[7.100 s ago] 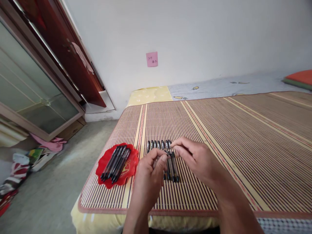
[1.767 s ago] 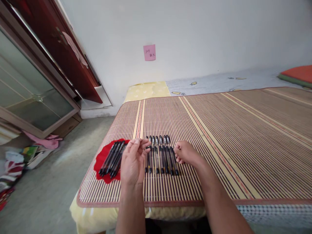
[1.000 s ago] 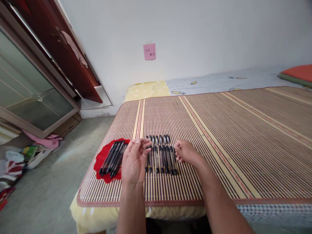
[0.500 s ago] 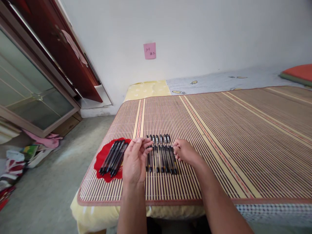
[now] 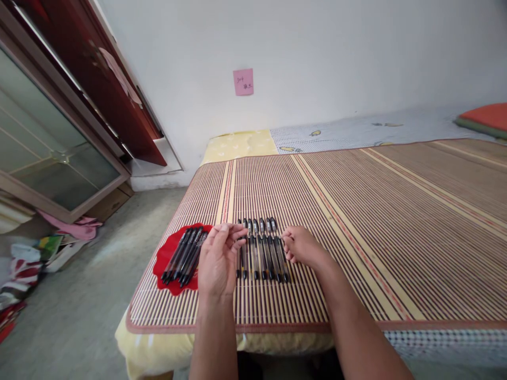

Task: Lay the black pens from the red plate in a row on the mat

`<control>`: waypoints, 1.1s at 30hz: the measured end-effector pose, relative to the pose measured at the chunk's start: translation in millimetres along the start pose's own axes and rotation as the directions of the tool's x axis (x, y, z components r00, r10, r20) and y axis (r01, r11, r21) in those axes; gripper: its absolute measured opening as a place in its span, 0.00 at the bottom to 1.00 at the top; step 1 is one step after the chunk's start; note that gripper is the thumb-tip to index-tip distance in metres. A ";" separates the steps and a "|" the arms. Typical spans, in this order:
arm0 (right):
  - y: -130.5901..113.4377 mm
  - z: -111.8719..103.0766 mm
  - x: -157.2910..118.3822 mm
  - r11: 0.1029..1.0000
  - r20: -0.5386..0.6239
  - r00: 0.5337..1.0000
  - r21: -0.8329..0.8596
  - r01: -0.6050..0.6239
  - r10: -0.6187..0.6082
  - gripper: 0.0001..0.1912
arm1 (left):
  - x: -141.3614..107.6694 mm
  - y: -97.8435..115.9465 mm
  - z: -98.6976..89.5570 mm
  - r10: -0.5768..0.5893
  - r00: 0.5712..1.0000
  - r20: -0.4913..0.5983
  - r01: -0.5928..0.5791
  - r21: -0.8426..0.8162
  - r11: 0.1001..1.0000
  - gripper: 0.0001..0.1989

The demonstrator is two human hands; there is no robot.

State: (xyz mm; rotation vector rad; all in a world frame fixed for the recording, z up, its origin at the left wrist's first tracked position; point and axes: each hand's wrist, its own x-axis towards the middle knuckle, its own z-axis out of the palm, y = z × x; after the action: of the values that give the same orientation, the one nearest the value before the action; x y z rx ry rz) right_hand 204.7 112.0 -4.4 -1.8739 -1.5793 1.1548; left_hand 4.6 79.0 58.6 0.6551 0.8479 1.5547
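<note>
Several black-capped clear pens [image 5: 264,253] lie side by side in a row on the striped bamboo mat [image 5: 289,311]. To their left, a red scalloped mat [image 5: 164,258] bears a bunch of black pens [image 5: 182,256]. My left hand [image 5: 222,253] is raised between the two groups, palm partly up, fingers apart and holding nothing; it hides the left part of the row. Beside the right end of the row is my right hand [image 5: 299,245], its fingers curled in; whether anything is inside them is hidden.
A pink note [image 5: 243,82] is stuck on the wall behind the bed. An orange and green folded item [image 5: 485,119] lies at the far right. Left of the bed stand a glass-panelled door [image 5: 51,142] and clothes [image 5: 19,269] on the floor.
</note>
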 end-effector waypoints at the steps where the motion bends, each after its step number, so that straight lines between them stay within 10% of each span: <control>1: -1.4 -1.1 -1.5 1.000 0.014 1.000 0.017 -0.004 0.003 0.11 | 0.5 0.0 -0.6 -0.001 1.000 -0.006 0.001 0.001 1.000 0.13; 24: 7.8 3.3 5.9 0.995 0.058 0.998 0.097 0.022 -0.028 0.11 | 3.6 -1.0 -3.0 0.003 1.000 -0.019 -0.002 0.028 1.000 0.13; 28: 5.3 2.2 5.2 0.997 0.047 0.999 0.080 0.014 -0.018 0.12 | -2.4 -1.0 -3.1 -0.032 0.983 0.183 -0.033 0.342 0.939 0.09; 30: 3.9 2.2 5.3 0.997 0.035 0.999 0.073 0.012 -0.014 0.12 | -10.3 -5.5 -0.1 -0.307 0.863 0.402 0.025 0.573 0.819 0.09; 33: 0.3 1.2 4.0 0.997 0.038 0.999 0.074 0.001 -0.003 0.13 | -22.5 -21.3 6.3 -0.670 0.545 0.503 0.070 0.769 0.635 0.11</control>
State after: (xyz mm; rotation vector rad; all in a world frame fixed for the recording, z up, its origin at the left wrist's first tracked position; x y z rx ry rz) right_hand 203.9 115.6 -6.6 -1.8130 -1.5372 1.2378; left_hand 25.4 58.9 46.0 1.4181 0.7909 0.3410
